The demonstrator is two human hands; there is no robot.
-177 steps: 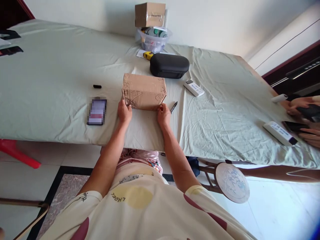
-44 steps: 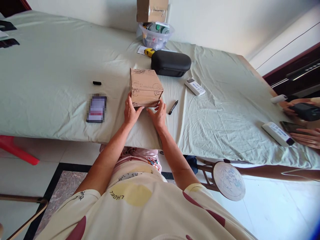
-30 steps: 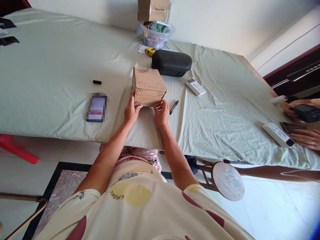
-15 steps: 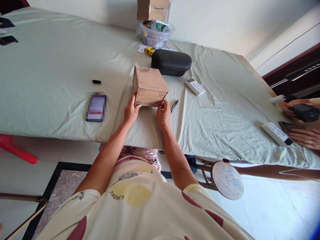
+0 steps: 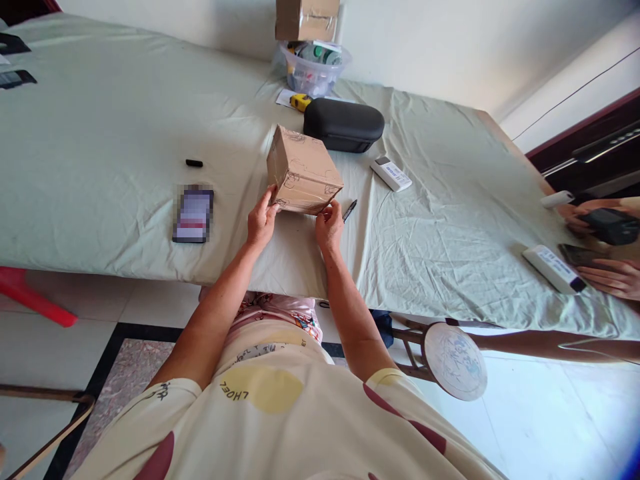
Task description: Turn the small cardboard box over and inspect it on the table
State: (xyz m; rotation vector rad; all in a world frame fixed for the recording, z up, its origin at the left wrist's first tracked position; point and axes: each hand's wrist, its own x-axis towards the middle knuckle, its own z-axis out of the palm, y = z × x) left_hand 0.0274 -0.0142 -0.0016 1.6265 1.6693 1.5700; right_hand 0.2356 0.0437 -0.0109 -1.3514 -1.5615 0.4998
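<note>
Between my two hands is a brown cardboard box (image 5: pixel 310 167) with dark pen scribbles on its faces, turned at an angle above the cloth. My left hand (image 5: pixel 261 220) grips its near left corner, thumb on the near side. At the near right bottom corner, my right hand (image 5: pixel 329 227) holds the box with its fingers curled in. Just right of that hand lies a black pen (image 5: pixel 350 211). A small black cap-like piece (image 5: pixel 194 163) and a phone (image 5: pixel 193 215) with a blurred screen rest to the left.
Behind the box are a black hard case (image 5: pixel 344 125), a yellow tape measure (image 5: pixel 301 102) and a clear plastic basket (image 5: pixel 314 70). A white box-shaped device (image 5: pixel 391 174) lies to the right. Another person's hands (image 5: pixel 613 277) are at the far right. A round stool (image 5: pixel 455 361) stands below the table.
The box has turned in my hands, its near right corner swinging right and its left face showing more. Both hands remain on it, having shifted only slightly.
</note>
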